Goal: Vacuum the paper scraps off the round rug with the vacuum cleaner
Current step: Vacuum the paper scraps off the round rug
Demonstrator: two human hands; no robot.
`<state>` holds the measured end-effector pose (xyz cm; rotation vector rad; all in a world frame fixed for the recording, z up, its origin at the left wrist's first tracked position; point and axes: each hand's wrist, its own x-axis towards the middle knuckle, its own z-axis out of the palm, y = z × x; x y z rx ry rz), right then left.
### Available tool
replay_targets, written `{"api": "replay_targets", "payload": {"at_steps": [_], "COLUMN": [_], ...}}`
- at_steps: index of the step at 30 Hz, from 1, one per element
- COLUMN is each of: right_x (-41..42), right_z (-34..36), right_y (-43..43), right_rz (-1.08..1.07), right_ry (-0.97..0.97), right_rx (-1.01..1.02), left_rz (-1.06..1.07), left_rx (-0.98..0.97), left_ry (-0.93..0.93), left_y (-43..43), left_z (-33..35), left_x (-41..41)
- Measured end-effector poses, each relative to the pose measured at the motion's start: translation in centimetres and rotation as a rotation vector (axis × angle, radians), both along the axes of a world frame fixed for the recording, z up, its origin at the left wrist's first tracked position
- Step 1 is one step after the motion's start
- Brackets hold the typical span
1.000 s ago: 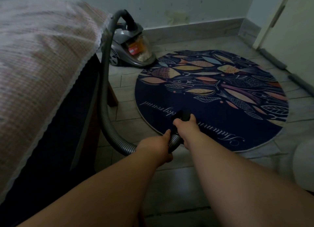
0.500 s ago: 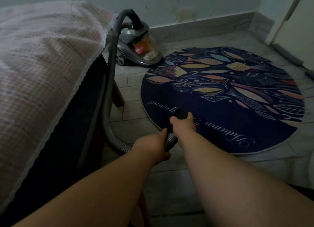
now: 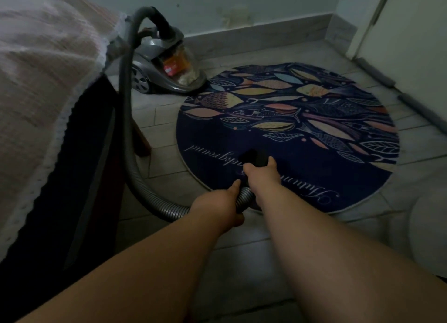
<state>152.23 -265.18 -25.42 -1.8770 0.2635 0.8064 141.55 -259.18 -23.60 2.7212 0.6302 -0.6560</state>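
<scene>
At the far left, a bed [image 3: 36, 92] with a pale pink, lace-edged cover fills the side of the view. Beside it, a grey ribbed hose [image 3: 125, 109] arcs up from the vacuum cleaner [image 3: 164, 66], a grey canister standing on the tiled floor [image 3: 164, 163] by the wall, just beside the rug's far left edge. The hose drops along the bed and curves across the tiles to my left hand [image 3: 217, 206], whose fingers curl around it. Just ahead, my right hand [image 3: 260, 175] grips the black nozzle [image 3: 254, 158], which points down at the near left part of the round rug [image 3: 314, 153], over its script lettering. The rug, dark blue with fish and leaves, lies flat on the tiles and spreads right towards a white door [image 3: 411, 20].
</scene>
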Motion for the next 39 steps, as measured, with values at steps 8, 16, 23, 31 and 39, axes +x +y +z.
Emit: {"api": "replay_targets", "payload": {"at_steps": [8,16,23,31,39], "right_x": [5.2,9.5,13.3,16.5,18.5], "right_z": [-0.1,0.2,0.3,-1.0,-1.8], "right_y": [-5.6,-10.2,-12.1,-10.9,-5.9], "right_rz": [-0.171,-0.331,-0.428,-0.462,-0.338], "right_ry": [-0.021,-0.03,-0.047,-0.077,-0.105], "right_rx": [-0.075,-0.124,-0.148,-0.094,-0.051], "left_rz": [-0.171,-0.323,-0.384,-0.361,-0.24], "left_rx": [-0.086,-0.124,-0.142,-0.179,-0.206], "left_ry": [0.011,-0.014,0.005,0.022,0.014], "left_y": [-3.2,-6.3,-7.7,-6.2,-2.2], "left_z": [-1.2,-1.9,-1.9,-2.5,-3.6], "left_x": [6.9,12.6,17.4,20.8,21.5]}}
